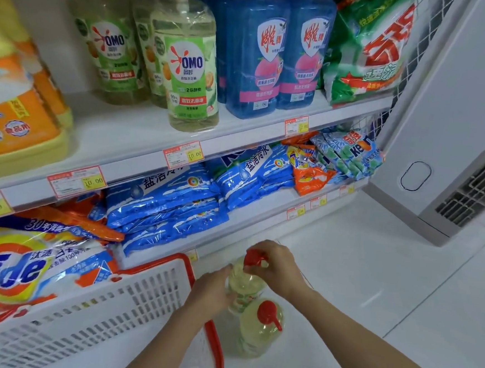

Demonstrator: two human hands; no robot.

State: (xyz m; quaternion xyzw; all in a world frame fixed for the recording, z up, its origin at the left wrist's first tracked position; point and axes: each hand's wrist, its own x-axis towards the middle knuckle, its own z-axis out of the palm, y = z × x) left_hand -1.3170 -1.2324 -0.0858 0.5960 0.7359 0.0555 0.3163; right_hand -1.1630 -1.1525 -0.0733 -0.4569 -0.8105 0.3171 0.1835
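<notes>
Gripping bottle (pixel 245 282): R hand (pixel 275 263) fingers on cap, L hand (pixel 212 292) at side.

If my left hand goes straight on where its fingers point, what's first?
The bottle: the left hand grips its side, fingers aimed up-right into it. Past it would probably be the lower shelf edge, but depth is unclear.

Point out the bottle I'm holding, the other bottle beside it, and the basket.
held bottle (pixel 246 281), head view, clear shoulder under the cap
other bottle (pixel 255 337), head view, pale body
basket (pixel 127 299), head view, white side wall
</notes>
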